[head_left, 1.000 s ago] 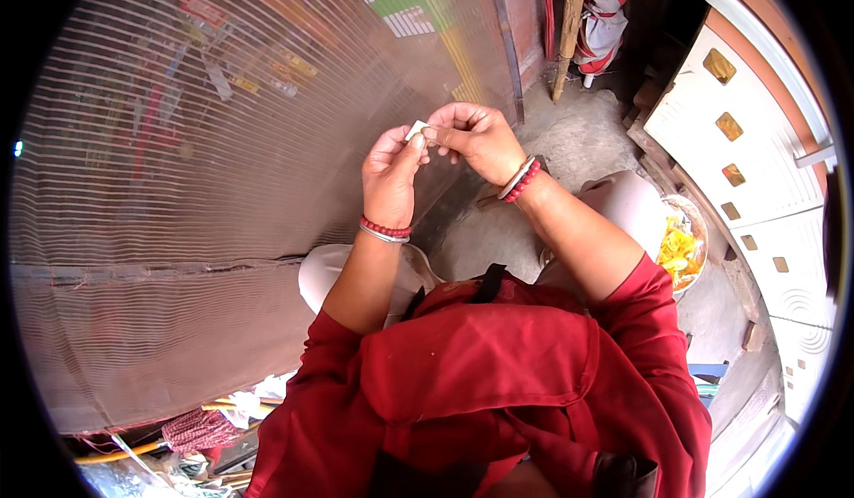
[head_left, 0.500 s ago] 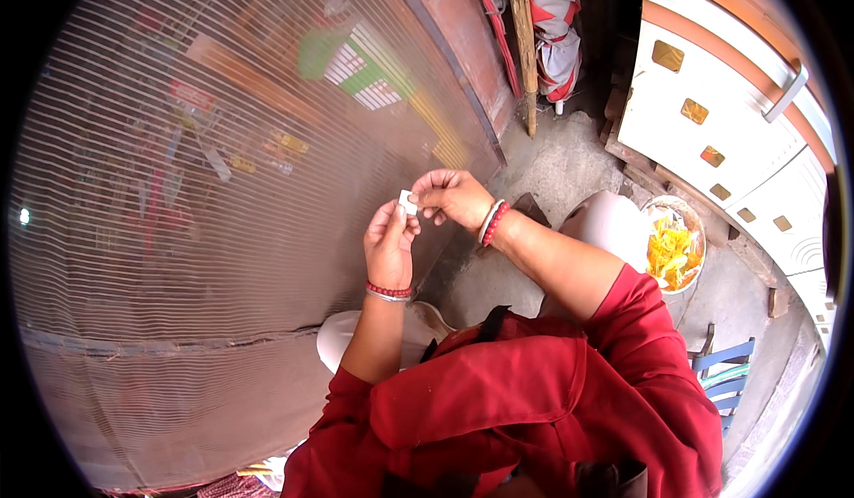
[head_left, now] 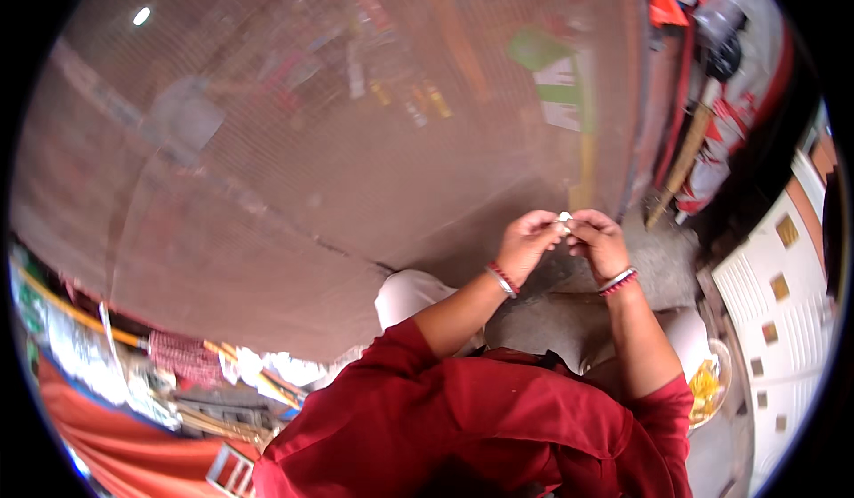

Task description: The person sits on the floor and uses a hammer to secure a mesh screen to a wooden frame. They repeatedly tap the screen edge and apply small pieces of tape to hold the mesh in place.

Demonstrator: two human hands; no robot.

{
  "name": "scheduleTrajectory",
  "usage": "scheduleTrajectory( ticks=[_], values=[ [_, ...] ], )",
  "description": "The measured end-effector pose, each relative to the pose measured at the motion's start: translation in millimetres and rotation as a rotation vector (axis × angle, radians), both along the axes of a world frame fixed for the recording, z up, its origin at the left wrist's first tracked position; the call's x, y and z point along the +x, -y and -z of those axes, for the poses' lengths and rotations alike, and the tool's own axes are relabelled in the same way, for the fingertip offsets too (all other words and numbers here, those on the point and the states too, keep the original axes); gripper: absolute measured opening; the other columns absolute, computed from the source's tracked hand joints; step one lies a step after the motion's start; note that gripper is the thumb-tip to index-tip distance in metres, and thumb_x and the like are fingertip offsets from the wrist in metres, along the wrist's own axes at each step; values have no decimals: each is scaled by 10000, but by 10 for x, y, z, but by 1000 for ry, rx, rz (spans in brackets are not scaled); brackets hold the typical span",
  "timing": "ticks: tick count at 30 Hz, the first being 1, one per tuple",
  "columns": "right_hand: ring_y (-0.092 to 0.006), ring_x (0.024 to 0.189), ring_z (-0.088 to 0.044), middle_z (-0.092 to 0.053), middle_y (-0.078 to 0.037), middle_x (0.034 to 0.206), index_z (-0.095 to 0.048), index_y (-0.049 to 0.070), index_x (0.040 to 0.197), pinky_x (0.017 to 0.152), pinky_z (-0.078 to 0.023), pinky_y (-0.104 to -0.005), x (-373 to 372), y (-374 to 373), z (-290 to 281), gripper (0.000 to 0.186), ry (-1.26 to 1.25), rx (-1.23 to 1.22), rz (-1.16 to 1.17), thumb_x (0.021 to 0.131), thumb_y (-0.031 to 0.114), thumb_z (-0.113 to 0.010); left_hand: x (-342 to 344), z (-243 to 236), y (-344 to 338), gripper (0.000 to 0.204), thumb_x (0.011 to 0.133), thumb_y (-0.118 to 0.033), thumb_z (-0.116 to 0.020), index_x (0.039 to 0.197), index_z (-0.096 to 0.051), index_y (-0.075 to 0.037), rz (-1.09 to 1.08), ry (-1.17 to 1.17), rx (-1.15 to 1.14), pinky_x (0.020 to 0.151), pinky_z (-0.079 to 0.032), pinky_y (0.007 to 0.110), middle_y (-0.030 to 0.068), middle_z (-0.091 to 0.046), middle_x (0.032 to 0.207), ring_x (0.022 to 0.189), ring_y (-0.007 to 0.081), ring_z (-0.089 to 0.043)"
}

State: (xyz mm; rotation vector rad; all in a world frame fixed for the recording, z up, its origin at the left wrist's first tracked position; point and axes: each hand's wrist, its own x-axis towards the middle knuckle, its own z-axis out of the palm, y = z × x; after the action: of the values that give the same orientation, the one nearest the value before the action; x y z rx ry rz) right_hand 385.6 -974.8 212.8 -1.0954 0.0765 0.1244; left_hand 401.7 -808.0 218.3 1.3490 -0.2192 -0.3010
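Observation:
A small white piece [head_left: 565, 218], too small to tell its kind, is pinched between the fingertips of both hands in front of my knees. My left hand [head_left: 527, 245] closes its thumb and fingers on the piece from the left. From the right, my right hand [head_left: 600, 242] grips it in the same way, the fingertips of the two hands nearly touching. Red bead bracelets and pale bangles circle both wrists. Most of the piece is hidden by the fingers.
A ribbed translucent brown sheet [head_left: 294, 222] spreads across the left and front. White drawers [head_left: 743, 271] stand at the right, near a basket [head_left: 725, 382] of yellow pieces. A wooden pole [head_left: 689, 156] leans at the far right. Orange cloth [head_left: 133, 436] lies at the lower left.
The view has swung left, so the hands and drawers appear farther right and clutter shows at the lower left. The hands have drawn level, and less of the white piece shows between them.

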Motion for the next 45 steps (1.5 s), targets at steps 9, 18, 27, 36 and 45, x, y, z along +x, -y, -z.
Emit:
scheduleTrajectory(
  ticks=[9, 18, 27, 36, 45],
  values=[
    [-73, 634, -598, -652, -2, 786, -644, 66, 921, 528, -487, -204, 88, -97, 4, 53, -4, 8, 10, 874, 89, -648, -82, -270, -413, 183, 932, -106, -591, 1106, -567, -52, -152, 316, 47, 705, -475, 225, 7, -618, 941, 819, 74, -582],
    [-74, 616, -598, -632, 17, 747, -645, 91, 892, 511, -486, -210, 75, -83, 38, 43, -19, 6, 12, 858, 105, -666, -438, -1024, -1180, 158, 962, -86, -532, 1109, -561, -33, -603, 669, 102, 717, -466, 221, 22, -621, 894, 804, 78, -575],
    [-76, 616, -598, -639, 22, 755, -656, 107, 886, 518, -484, -214, 90, -119, 158, 41, -38, -32, -11, 852, 120, -675, -623, -1592, -1984, 237, 967, -83, -510, 1185, -522, 7, -1075, 934, 143, 772, -479, 245, 72, -606, 1043, 902, 104, -571],
    [-71, 620, -599, -645, 25, 764, -656, 103, 907, 516, -481, -206, 75, -158, 189, 61, -53, -82, -17, 856, 128, -675, -1175, -1551, -2309, 139, 920, -9, -580, 1053, -620, -8, -1198, 1104, 549, 711, -457, 187, 51, -629, 989, 790, 60, -553],
    [-71, 635, -596, -641, 19, 779, -646, 90, 933, 531, -483, -208, 139, -180, 244, 89, -40, -74, -40, 864, 140, -670, -1618, -1673, -2313, 133, 914, 39, -550, 1029, -615, 22, -1177, 1235, 949, 631, -477, 196, 103, -627, 1011, 739, 85, -570]
  ],
)
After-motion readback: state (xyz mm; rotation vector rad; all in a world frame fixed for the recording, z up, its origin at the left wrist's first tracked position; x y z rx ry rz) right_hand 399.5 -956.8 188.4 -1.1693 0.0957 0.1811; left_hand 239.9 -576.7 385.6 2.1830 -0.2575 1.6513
